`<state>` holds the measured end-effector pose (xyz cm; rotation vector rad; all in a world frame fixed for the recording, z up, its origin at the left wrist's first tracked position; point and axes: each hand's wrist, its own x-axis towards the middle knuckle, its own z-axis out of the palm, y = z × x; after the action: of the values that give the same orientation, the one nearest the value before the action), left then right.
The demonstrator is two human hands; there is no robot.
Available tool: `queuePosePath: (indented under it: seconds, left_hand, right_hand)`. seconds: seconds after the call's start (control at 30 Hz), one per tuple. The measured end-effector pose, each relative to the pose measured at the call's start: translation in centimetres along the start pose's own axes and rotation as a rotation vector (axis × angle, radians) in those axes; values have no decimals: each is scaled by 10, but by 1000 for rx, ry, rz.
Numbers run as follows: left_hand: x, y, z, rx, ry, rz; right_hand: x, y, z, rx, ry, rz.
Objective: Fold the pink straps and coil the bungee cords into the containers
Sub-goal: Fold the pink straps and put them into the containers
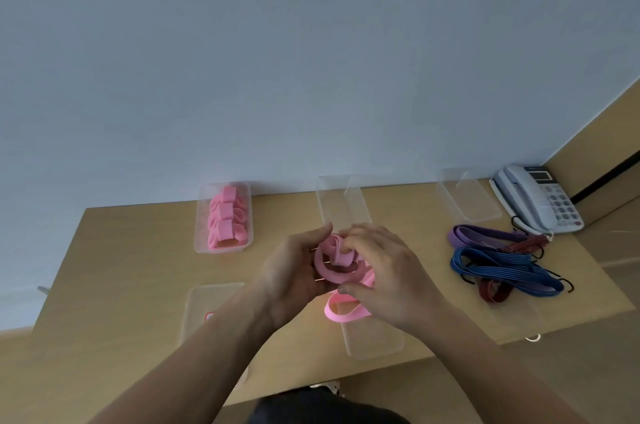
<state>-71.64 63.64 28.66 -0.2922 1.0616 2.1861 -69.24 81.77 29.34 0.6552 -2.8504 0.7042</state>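
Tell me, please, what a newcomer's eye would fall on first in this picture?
Both hands meet over the middle of the desk: the left hand and right hand grip a bright pink strap, half rolled, with a loose loop hanging below. Farther back on the left, a clear container holds folded pink straps; on the right lies a tangle of blue, purple and red bungee cords.

Straps [227, 219] in left container [201, 233] — cords [502, 264] right.
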Motion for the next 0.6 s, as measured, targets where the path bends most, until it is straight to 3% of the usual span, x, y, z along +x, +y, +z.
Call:
queuePosePath:
  seconds: [0.2,0.6]
  left_hand:
    - [44,4,3,-51,122,-37]
    - [130,5,3,147,255,-83]
  right_hand:
    - [17,48,16,85,-85,-29]
    - [64,129,44,202,94,-104]
